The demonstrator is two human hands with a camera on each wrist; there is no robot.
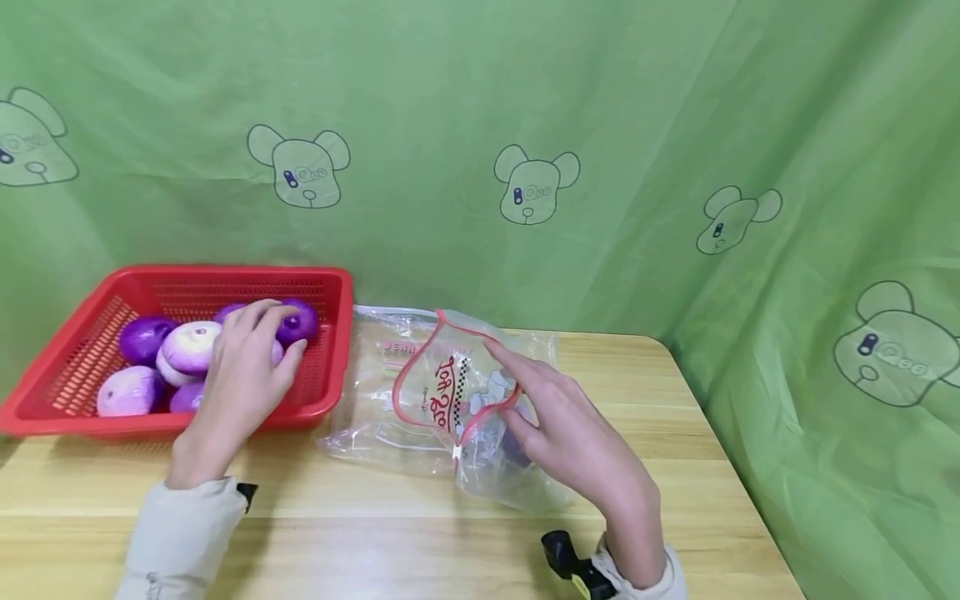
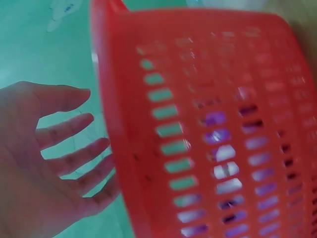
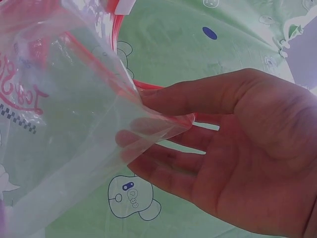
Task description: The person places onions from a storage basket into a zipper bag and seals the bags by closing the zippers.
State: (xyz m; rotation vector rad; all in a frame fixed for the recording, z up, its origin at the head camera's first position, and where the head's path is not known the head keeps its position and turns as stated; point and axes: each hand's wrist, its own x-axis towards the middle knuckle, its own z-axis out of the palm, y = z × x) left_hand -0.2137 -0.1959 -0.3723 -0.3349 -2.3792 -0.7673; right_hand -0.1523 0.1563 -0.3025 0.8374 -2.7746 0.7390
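Observation:
Over the red basket (image 1: 341,367), my left hand (image 1: 251,358) hangs with loosely bent, spread fingers. Nothing lies in its palm in the left wrist view, where the basket's slotted wall (image 2: 133,124) fills the right side. Several purple onions (image 1: 191,346) lie in the basket, one onion (image 1: 298,321) right beside the left fingertips. My right hand (image 1: 562,425) pinches the red-trimmed edge of a clear zip bag (image 1: 420,437) between thumb and fingers. The bag's mouth gapes toward the basket. Through its plastic shows a purple round shape (image 1: 516,447), partly behind the right hand.
Basket and bag sit side by side on a light wooden table (image 1: 375,542). Behind and to the right hangs a green curtain (image 1: 420,108) printed with bear heads. The table's right edge slants down beyond the right hand.

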